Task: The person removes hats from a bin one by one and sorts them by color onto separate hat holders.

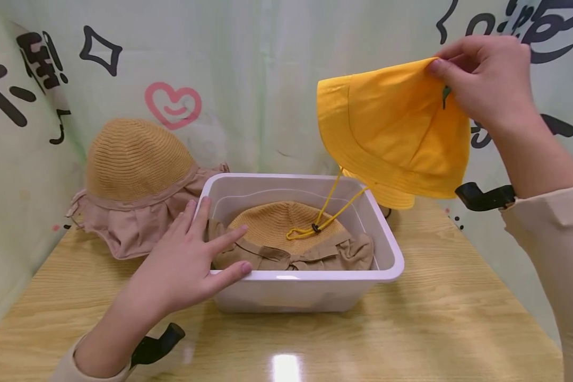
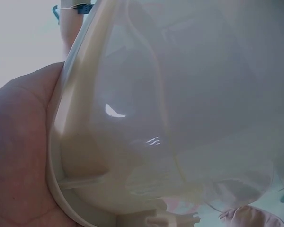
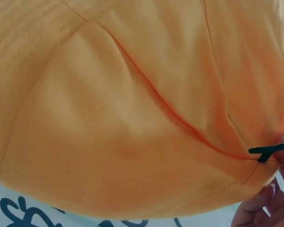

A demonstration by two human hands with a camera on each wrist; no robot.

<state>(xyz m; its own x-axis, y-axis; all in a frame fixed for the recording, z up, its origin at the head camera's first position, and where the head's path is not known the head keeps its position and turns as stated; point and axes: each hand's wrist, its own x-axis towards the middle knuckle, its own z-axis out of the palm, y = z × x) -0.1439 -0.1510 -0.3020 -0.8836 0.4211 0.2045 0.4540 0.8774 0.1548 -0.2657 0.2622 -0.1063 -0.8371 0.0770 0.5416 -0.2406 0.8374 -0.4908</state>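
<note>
Pinched at its crown by my right hand (image 1: 487,79), a yellow bucket hat (image 1: 387,127) hangs above the right side of a white plastic bin (image 1: 310,294). A small green stem (image 3: 270,150) shows at the hat's top in the right wrist view. The hat's yellow chin cord (image 1: 336,215), with a black toggle, dangles over a straw hat (image 1: 281,220) with a brown fabric brim and bow, lying in the bin. My left hand (image 1: 186,260) rests with spread, straight fingers on the bin's left front rim. The left wrist view shows its palm against the rim.
Left of the bin, a second straw hat (image 1: 136,162) with a ruffled pinkish brim sits on the wooden table (image 1: 439,318). A pale curtain (image 1: 267,79) with black writing and a pink heart stands behind. The table's right edge slopes away beside my right arm.
</note>
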